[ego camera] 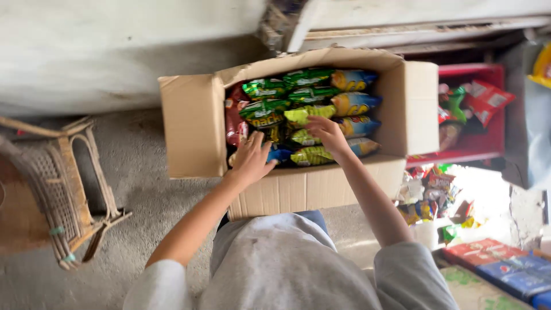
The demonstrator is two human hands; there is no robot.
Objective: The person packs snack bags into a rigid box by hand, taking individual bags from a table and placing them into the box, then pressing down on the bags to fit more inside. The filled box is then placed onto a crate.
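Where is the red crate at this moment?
In the head view, the red crate stands at the right, directly beside the right flap of the cardboard box, with loose snack packets on the floor just below it.

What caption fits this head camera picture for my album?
Both hands, left and right, reach into an open brown cardboard box packed with colourful shiny snack packets.

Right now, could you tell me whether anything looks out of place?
Mostly tidy: snack packets stand in rows in the cardboard box. Only the loose packets heaped on the floor beside it look scattered.
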